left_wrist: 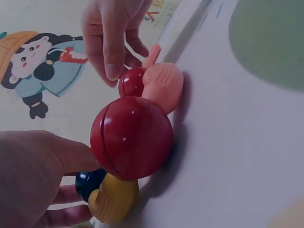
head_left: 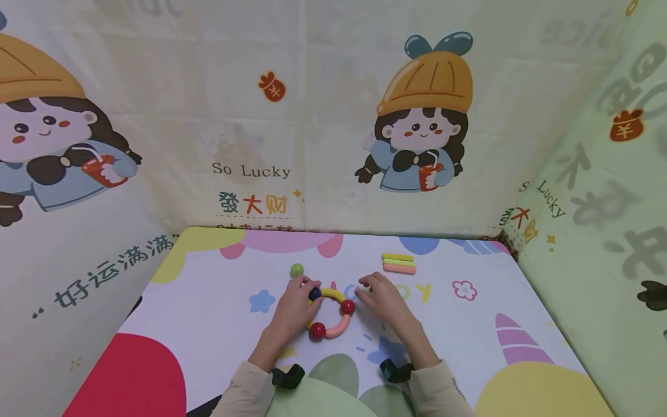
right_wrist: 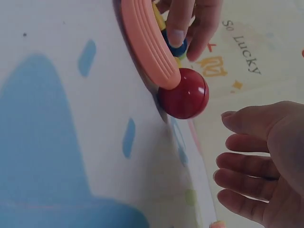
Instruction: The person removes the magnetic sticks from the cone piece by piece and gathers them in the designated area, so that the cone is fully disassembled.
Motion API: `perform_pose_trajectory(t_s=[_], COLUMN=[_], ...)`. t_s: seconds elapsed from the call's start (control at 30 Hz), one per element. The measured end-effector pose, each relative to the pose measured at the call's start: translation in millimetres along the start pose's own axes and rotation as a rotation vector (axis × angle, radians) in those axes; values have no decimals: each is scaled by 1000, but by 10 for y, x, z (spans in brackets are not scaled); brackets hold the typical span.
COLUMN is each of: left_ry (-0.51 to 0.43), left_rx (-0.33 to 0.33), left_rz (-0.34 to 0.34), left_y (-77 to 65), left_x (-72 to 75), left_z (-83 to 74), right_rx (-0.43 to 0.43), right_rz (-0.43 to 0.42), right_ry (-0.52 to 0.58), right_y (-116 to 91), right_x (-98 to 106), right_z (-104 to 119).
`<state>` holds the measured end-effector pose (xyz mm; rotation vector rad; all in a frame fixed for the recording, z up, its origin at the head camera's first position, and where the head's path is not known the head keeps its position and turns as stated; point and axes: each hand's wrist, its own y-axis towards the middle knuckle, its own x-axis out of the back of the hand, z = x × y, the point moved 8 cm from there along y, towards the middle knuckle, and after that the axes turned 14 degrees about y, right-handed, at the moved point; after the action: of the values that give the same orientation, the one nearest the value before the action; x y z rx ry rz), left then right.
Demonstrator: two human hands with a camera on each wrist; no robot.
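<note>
A ring of curved toy rods and balls lies on the printed tabletop. Its parts include a pink curved rod (head_left: 340,328), a yellow curved rod (head_left: 332,293), a large red ball (head_left: 317,331), another red ball (head_left: 347,307) and a dark blue ball (head_left: 315,293). My left hand (head_left: 296,304) pinches the blue ball between thumb and fingers, covering the ring's left side in the head view. In the left wrist view a second yellow curved rod (left_wrist: 118,197) joins the large red ball. My right hand (head_left: 388,298) hovers right of the ring, fingers apart and holding nothing.
A green ball (head_left: 296,270) lies just beyond my left hand. Farther back on the right, straight rods in yellow (head_left: 398,256), light green (head_left: 398,262) and pink (head_left: 399,269) lie side by side. Printed cloth walls (head_left: 323,127) stand behind and beside the table.
</note>
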<state>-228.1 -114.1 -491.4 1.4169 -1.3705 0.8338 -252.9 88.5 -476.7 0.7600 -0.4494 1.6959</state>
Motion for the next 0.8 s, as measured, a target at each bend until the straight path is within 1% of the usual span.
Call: perform_pose_trajectory(t_s=[0.07,0.13,0.23,0.37,0.53,0.67,0.8], left_ry=[0,7,24,50,55,32,7], left_rx=[1,-8,-46,-92,-119,-124,-107], left_rz=[25,33,14,-10,-14,-4,5], left_y=[-6,-7,-5,4,2,-6,-14], left_x=[-17,-25,-17,-13,-14,-15,-10], left_z=[-1,-10,-40,-68,-82,-89,-90], right_rx=[6,12,14,39,51,58,66], right_rz=[13,29,67,131,196,216,219], right_ry=[1,7,7,19,27,16,-9], right_y=[-6,-12,-18,-34,-60,-69,-71], right_x=[-30,-58,-111,-185,-269,-327,-369], right_z=[23,48,71,110,132,131,141])
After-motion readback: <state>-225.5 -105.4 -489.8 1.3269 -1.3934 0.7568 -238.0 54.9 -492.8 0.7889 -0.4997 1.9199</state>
